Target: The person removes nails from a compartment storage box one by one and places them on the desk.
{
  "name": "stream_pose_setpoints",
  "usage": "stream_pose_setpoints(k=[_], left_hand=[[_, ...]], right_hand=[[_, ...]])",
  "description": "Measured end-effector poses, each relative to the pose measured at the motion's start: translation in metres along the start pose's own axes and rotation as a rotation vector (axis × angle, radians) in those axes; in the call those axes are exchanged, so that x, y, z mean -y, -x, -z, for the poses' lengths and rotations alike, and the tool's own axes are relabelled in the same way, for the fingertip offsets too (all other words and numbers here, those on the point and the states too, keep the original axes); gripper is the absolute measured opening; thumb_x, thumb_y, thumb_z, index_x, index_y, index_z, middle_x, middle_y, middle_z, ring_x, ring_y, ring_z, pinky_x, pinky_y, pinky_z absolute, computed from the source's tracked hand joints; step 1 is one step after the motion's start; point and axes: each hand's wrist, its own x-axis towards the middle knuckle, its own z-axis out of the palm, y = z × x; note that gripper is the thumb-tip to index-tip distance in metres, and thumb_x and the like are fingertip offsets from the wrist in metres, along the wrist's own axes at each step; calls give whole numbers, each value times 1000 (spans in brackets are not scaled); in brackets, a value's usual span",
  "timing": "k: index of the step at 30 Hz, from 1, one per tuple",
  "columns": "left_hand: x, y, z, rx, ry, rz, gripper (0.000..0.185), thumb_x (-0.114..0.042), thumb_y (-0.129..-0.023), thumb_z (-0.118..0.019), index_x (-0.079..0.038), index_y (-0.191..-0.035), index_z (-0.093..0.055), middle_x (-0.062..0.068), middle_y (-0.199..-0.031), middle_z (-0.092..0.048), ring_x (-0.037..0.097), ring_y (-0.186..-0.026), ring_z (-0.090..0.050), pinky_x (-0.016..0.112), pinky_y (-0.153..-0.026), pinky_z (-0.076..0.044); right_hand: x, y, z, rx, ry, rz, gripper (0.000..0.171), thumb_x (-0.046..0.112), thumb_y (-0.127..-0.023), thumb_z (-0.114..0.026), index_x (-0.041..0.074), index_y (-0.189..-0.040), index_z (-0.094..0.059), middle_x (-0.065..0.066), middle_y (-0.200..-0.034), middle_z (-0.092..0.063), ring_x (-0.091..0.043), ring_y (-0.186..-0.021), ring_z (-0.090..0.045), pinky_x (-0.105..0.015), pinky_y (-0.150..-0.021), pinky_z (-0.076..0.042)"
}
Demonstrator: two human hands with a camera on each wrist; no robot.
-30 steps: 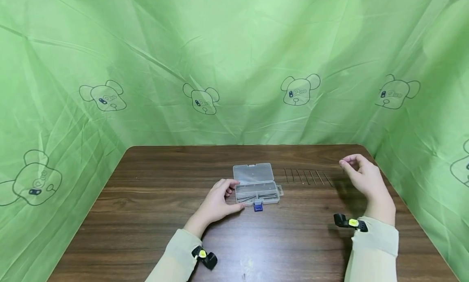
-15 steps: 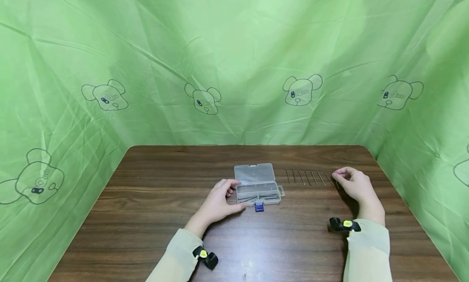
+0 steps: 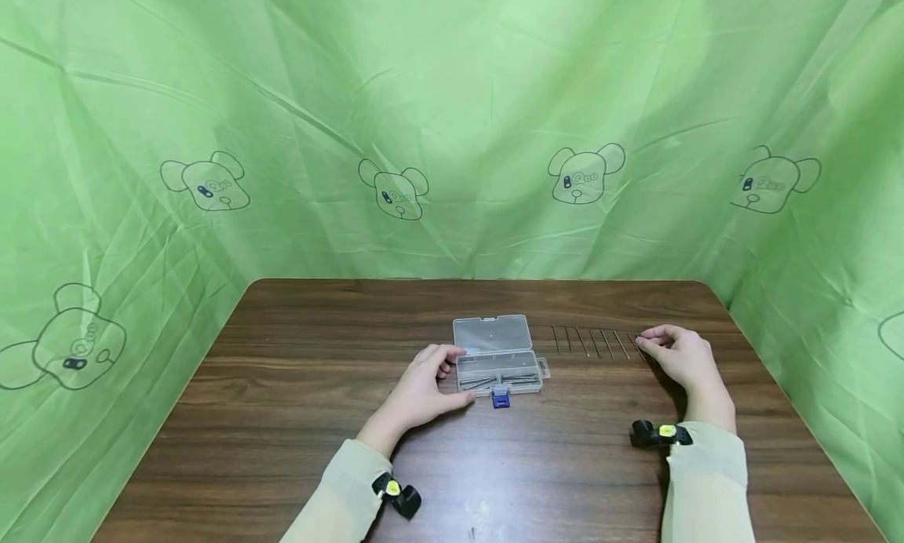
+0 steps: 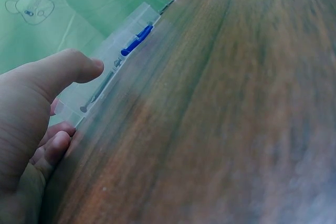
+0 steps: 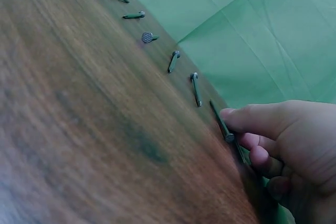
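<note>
My right hand [image 3: 679, 355] pinches the end nail [image 5: 222, 124] of the row near the tabletop's far right edge. I should lay it parallel, evenly spaced. My left hand [image 3: 421, 388], fingers relaxed, steadies the open box [image 3: 498, 362].

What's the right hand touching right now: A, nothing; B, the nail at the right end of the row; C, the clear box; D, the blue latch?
B: the right hand has its fingertips on the end nail of the row, away from the clear box.
</note>
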Motion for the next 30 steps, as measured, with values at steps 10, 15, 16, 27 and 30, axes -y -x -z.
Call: stream_pose_setpoints(k=[10,15,16,27,30], left_hand=[[0,-1,1,-4,-5,-2,69,-39,-82,-97,-18,-141,-67,-6,-115,-61,10,-100,-58,32,-91,-53],[-1,-1,1,-1,3,5,69,-39,-82,-97,-18,-141,-67,-7,-113,-61,10,-99,-57,32,-90,-52],[-1,-1,1,1,2,5,69,-39,-82,-97,-18,-141,-67,-7,-113,-61,10,-99,-57,32,-90,-52],[0,0,0,-1,-13,-3,69,-40,-82,-97,-19,-141,-67,-8,-114,-61,10,-99,-57,31,-90,-52],[-1,0,1,1,-8,2,69,-39,-83,-97,-19,-141,-66,-8,-114,-60,10,-99,-57,31,-91,-52]], right_hand=[[8,-2,3,-51,-2,18,32,35,-101,-80,5,-110,-80,-8,-95,-80,-8,-83,-65,-36,-79,-49],[38,-6,11,-110,-44,100,33,37,-98,-84,7,-111,-80,-10,-99,-80,5,-80,-61,-20,-75,-47],[48,-7,12,-111,-57,121,33,37,-98,-84,7,-111,-80,-10,-99,-80,5,-80,-61,-17,-74,-47],[155,-13,-11,0,-248,415,20,21,-95,-89,13,-111,-81,1,-99,-76,-16,-88,-68,-23,-77,-54],[171,-11,-18,36,-272,491,22,16,-93,-89,11,-113,-80,0,-100,-76,-16,-91,-69,-29,-80,-56]])
